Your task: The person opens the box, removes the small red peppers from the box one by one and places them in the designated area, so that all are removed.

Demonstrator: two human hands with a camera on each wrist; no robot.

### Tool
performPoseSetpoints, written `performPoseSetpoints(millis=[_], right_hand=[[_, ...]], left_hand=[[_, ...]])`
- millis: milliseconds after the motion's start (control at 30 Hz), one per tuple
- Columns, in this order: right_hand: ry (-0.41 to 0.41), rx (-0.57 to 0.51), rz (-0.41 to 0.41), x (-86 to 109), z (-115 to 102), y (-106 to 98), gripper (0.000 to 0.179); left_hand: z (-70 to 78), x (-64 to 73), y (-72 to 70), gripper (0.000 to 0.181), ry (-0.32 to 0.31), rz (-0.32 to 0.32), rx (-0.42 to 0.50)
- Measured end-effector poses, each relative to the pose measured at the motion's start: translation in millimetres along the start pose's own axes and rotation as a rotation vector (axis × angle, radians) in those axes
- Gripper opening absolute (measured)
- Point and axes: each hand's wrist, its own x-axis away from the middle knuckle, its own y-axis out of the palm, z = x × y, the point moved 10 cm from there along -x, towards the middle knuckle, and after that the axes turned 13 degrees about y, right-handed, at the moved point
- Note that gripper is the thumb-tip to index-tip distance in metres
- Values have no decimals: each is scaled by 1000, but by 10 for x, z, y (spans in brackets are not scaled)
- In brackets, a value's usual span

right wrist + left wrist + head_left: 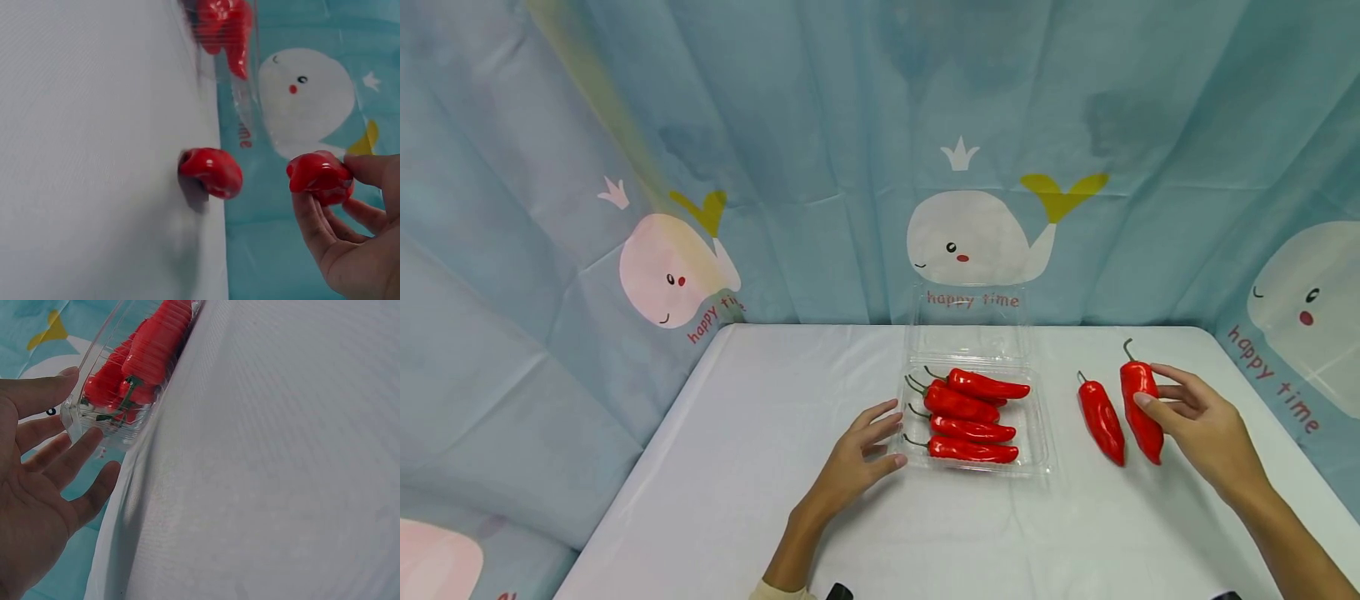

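Observation:
My right hand (1213, 435) pinches a glossy red pepper (1137, 382) with a curved green stem, thumb on one side and fingers on the other. In the right wrist view this pepper (319, 178) is held up off the white table. Another red pepper (1102, 423) lies on the table just left of it. My left hand (850, 467) is at the left edge of a clear plastic box (1036, 442), its fingers spread and loosely bent. In the left wrist view the thumb and fingertips are at the box's corner (70, 415). Several red peppers (973, 428) lie in the box, stems leftward.
The box's clear hinged lid (970, 343) stands raised at its back. A white cloth covers the table (752, 433). Behind it hangs a blue curtain (820, 167) with printed whales, also running along the left and right sides.

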Motion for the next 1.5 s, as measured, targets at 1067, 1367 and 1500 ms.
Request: performPoseSetpoints(millis=[1067,1367,1500], right_hand=[[137,88,-35,-354,574,-58,79],[147,108,-72,-426,664,-16,81],[159,119,-94,-456,687,11,80]], left_hand=[[-10,7,-2,63,-15,0,5],[-10,6,0,63,-24,-1,2],[-9,7,-2,63,-29,0,0]])
